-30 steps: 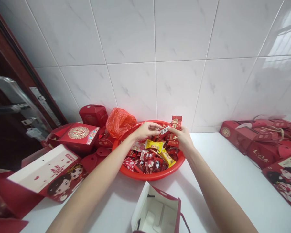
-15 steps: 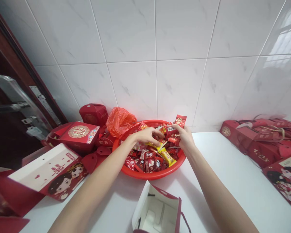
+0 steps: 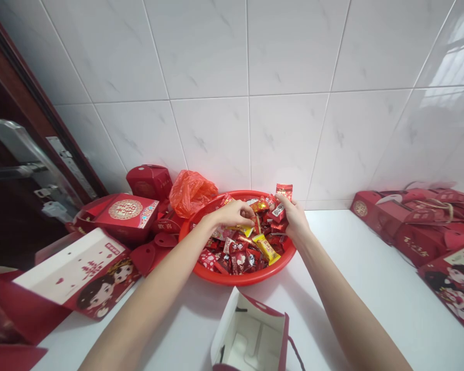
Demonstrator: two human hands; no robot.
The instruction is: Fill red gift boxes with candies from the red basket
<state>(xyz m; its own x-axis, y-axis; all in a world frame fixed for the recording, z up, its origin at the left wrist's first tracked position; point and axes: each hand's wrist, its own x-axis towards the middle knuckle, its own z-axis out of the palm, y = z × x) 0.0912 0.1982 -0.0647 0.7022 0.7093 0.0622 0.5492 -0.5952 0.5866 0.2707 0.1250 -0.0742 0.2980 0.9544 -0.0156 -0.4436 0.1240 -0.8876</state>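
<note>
A red plastic basket [image 3: 239, 280] holds a heap of wrapped candies [image 3: 239, 260], mostly red with some yellow wrappers. My left hand [image 3: 234, 214] is in the basket with its fingers curled down over the heap, close to a yellow-wrapped candy. What its fingertips pinch, if anything, is hidden. My right hand [image 3: 296, 219] is at the basket's right rim, closed on red candy packets [image 3: 284, 192]; one sticks up above the thumb. In front of the basket stands an open box [image 3: 251, 330], white inside and dark red outside, with a cord handle.
Red gift boxes [image 3: 127, 211] crowd the left side, one with its white flap [image 3: 73, 263] raised. A crumpled red plastic bag [image 3: 192, 193] sits behind the basket. More red boxes [image 3: 421, 221] are piled at right. Tiled wall [image 3: 286, 144] at the back, door handle [image 3: 19, 170] at left.
My left fingers have drawn slightly left and curled in more. The packets in my right hand have tilted and shifted a little. Basket and open box stay in place.
</note>
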